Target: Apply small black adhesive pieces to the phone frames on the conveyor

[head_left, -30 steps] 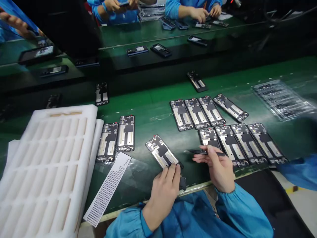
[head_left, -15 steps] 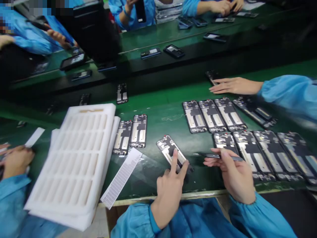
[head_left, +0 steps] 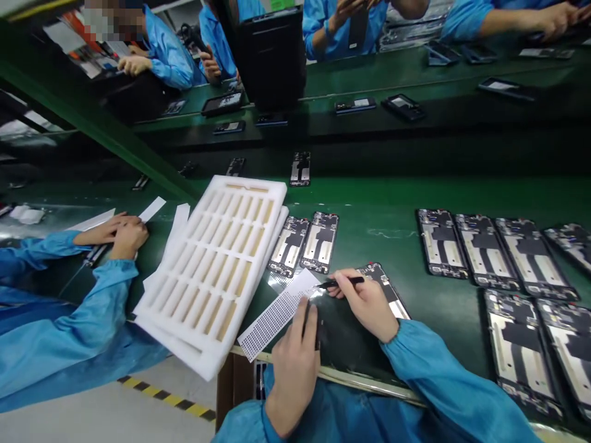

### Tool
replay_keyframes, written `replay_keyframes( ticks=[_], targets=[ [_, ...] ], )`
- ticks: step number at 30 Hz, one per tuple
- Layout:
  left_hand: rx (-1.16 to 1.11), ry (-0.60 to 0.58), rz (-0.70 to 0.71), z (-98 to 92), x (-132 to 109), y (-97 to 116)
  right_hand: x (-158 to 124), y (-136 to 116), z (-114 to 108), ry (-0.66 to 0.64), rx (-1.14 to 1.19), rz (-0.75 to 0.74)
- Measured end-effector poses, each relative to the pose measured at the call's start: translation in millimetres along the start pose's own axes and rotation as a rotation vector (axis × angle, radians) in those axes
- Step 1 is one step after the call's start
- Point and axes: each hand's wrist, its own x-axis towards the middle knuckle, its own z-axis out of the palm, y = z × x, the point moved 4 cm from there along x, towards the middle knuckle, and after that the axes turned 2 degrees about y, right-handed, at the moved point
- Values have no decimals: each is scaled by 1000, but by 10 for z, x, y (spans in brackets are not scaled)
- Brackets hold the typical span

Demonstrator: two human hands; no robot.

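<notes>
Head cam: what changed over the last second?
The view swung left. The left hand came off the phone frame and now sits beside the perforated strip. The right hand carried the tweezers left, their tip now at the strip's end. The strip and foam tray look unmoved.

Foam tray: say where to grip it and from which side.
Take the foam tray by its solid long rim nearest the left hand, coming from that side: the rim is unbroken foam, while the middle is all pockets.
</notes>
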Motion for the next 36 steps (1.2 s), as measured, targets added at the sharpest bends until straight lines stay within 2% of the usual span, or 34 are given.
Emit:
replay_keyframes(
  ticks=[3,9,18,27,32,36],
  targets=[
    [81,-75,-59,34,-6,-202,-7,47,120,-62,-79,-91],
    [151,-190,-52,175,19,-276,-60,47,101,-104,-152,-257],
    [100,-197,-16,212,47,-312,-53,27,75,-122,-236,-358],
    [87,-117,-1,236,38,-335,-58,-7,90,-171,-257,-376],
    [93,-121,1,221,29,-320,48,-161,106,-343,-324,-370],
    [98,-137,8,209,44,-308,304,-379,167,-595,-421,-388]
  ],
)
